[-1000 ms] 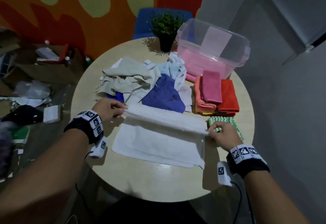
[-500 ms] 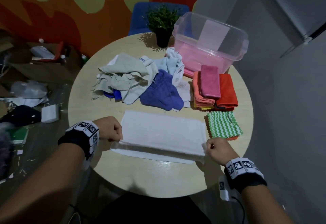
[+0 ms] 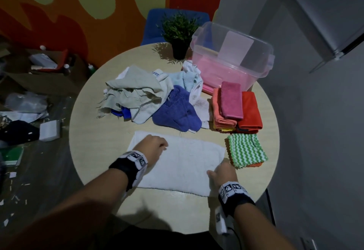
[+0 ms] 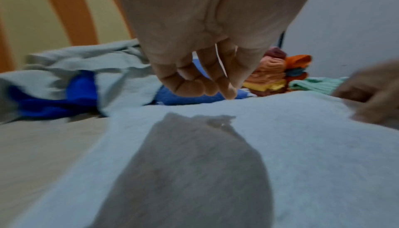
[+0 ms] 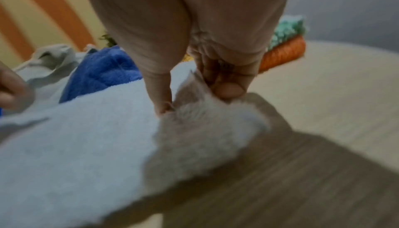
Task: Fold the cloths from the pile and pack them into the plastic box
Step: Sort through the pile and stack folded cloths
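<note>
Table: a round pale wooden table (image 3: pixel 102 171) holds everything for the job.
White cloth: a white cloth (image 3: pixel 183 163) lies flat on the near part of the table as a wide rectangle, folded over.
Left hand: the left hand (image 3: pixel 152 149) is above the left end of the white cloth; in the left wrist view its fingers (image 4: pixel 194 84) are loosely curled and hold nothing, with 1 fingertip touching the cloth surface.
Right hand: the right hand (image 3: pixel 224 173) is at the near right corner of the white cloth; in the right wrist view the thumb and fingers (image 5: pixel 228 90) pinch that corner and lift it slightly off the table.
Pile: an unfolded pile (image 3: pixel 137 94) of beige, light blue and white cloths lies behind the white cloth, with a crumpled blue towel (image 3: pixel 177 109) on its right side.
Folded stack: a stack (image 3: pixel 236 109) of pink, salmon and red folded cloths lies to the right of the pile, just in front of the box.
Striped cloth: a green and white wavy-striped folded cloth (image 3: pixel 246 149) lies just beside the right end of the white cloth, on top of an orange one.
Plastic box: a clear plastic box (image 3: pixel 262 72) with a pink base stands at the far right of the table.
Plant: a small potted plant (image 3: pixel 180 33) stands left of the box.
</note>
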Demonstrator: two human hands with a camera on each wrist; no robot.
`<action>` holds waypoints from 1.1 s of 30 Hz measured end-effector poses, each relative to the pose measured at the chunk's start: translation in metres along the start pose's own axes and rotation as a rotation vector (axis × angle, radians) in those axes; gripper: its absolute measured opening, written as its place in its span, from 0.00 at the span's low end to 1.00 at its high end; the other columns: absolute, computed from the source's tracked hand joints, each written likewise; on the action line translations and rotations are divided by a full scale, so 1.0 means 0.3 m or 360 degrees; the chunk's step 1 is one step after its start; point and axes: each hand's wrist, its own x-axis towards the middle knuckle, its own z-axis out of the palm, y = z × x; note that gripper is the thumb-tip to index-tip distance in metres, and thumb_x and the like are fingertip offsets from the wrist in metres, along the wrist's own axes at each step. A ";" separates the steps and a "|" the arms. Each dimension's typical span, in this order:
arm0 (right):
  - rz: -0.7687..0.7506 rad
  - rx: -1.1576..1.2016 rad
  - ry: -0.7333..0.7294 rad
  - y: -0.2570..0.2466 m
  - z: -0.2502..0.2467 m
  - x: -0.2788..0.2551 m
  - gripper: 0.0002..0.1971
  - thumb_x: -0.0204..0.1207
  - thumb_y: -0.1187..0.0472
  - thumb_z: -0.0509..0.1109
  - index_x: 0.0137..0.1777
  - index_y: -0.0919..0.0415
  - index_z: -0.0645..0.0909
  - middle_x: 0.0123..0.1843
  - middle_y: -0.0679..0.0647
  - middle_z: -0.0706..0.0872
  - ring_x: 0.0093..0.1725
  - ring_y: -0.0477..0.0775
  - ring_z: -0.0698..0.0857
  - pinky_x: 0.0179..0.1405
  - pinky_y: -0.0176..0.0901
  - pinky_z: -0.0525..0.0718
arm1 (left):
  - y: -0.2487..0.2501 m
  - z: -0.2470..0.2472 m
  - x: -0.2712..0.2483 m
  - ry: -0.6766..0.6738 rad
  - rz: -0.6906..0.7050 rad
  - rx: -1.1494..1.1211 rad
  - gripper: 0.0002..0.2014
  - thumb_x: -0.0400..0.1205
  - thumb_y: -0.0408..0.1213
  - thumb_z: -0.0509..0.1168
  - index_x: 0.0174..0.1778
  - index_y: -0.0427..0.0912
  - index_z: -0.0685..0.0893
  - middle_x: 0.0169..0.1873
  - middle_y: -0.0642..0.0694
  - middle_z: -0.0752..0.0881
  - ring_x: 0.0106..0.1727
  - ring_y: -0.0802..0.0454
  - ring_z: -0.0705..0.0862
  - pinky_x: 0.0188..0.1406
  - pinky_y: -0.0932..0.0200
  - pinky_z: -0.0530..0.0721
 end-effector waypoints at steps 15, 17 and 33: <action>-0.0926 0.0450 -0.0072 -0.157 -0.197 -0.099 0.19 0.73 0.71 0.66 0.63 0.60 0.77 0.52 0.53 0.86 0.48 0.53 0.84 0.47 0.41 0.78 | 0.248 -0.057 0.201 -0.0588 0.0535 -0.0159 0.58 0.70 0.38 0.82 0.88 0.49 0.47 0.80 0.43 0.72 0.74 0.49 0.75 0.72 0.60 0.73; -0.0671 0.0278 -0.0061 -0.114 -0.162 -0.072 0.19 0.76 0.67 0.67 0.66 0.60 0.71 0.48 0.55 0.85 0.47 0.58 0.85 0.45 0.45 0.79 | 0.220 -0.012 0.209 -0.0451 0.0410 0.0000 0.56 0.73 0.44 0.80 0.88 0.51 0.45 0.83 0.44 0.65 0.80 0.44 0.69 0.76 0.50 0.72; -0.0726 -0.0639 0.0308 -0.093 -0.032 0.071 0.41 0.74 0.56 0.67 0.85 0.50 0.53 0.89 0.50 0.47 0.87 0.62 0.49 0.83 0.60 0.58 | -0.043 0.144 -0.002 0.0030 0.0349 0.0605 0.27 0.87 0.39 0.56 0.83 0.60 0.62 0.87 0.55 0.52 0.86 0.48 0.53 0.78 0.45 0.58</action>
